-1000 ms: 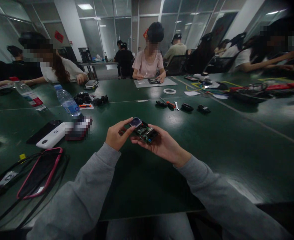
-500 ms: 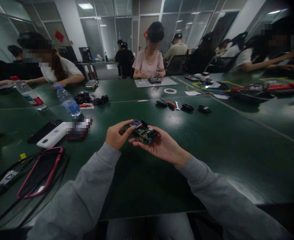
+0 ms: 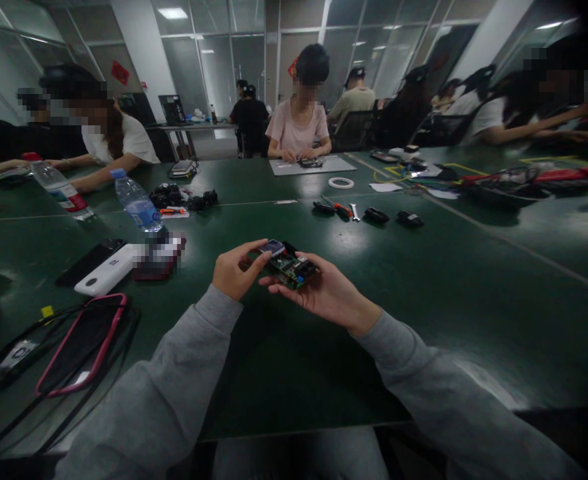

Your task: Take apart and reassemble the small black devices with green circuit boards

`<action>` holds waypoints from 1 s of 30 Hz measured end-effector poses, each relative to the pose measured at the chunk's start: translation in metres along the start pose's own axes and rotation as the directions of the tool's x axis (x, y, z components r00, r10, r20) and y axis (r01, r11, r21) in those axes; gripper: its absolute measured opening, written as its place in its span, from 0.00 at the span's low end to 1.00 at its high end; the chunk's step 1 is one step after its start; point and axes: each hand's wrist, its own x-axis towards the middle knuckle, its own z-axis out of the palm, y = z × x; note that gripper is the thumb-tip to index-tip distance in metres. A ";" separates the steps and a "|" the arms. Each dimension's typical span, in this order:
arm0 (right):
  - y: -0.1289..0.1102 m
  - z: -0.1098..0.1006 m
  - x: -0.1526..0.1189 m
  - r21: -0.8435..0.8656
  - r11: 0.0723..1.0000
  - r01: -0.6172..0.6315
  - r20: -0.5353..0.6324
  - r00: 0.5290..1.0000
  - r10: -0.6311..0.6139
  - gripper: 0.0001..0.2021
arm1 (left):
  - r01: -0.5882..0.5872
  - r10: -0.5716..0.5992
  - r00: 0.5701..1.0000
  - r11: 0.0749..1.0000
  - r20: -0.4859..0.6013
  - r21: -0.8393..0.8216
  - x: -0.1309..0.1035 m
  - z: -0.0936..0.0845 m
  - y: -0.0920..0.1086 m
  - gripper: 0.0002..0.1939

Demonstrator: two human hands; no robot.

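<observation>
A green circuit board [image 3: 290, 268] with dark connectors is held in the air over the table, in the middle of the head view. My right hand [image 3: 337, 293] grips it from the right, with the thumb on the upper edge and fingers underneath. At its left end sits a small rectangular display [image 3: 274, 249] with a light frame. My left hand [image 3: 233, 272] pinches that display between thumb and index finger. Whether the display is fastened to the board cannot be made out. Black parts behind the board are partly hidden.
To the left lie a pink-edged phone [image 3: 81, 347], cables, a white power bank [image 3: 105, 270] and two bottles, one a blue-capped bottle [image 3: 137, 201]. Ahead are a screwdriver [image 3: 343, 211], a wrench [image 3: 355, 213], black handles and a white ring [image 3: 341, 183]. Other people sit around the table.
My hands and the circuit board stay almost still. At the left, a co-worker's forearm has shifted left and away from the blue-capped bottle. Another person's hand at the left edge has drawn back.
</observation>
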 end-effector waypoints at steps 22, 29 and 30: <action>0.017 0.005 -0.004 -0.804 0.360 0.474 0.126 0.727 -0.675 0.23 | -0.362 0.376 0.906 0.926 -0.194 0.105 0.002 -0.009 0.012 0.24; 0.020 0.006 -0.006 -0.842 0.168 0.513 0.249 0.644 -0.723 0.22 | -0.398 0.430 0.860 0.902 -0.274 0.168 0.000 -0.011 0.019 0.22; 0.021 0.006 -0.006 -0.843 0.154 0.515 0.258 0.639 -0.724 0.23 | -0.405 0.438 0.854 0.898 -0.281 0.171 0.000 -0.011 0.019 0.22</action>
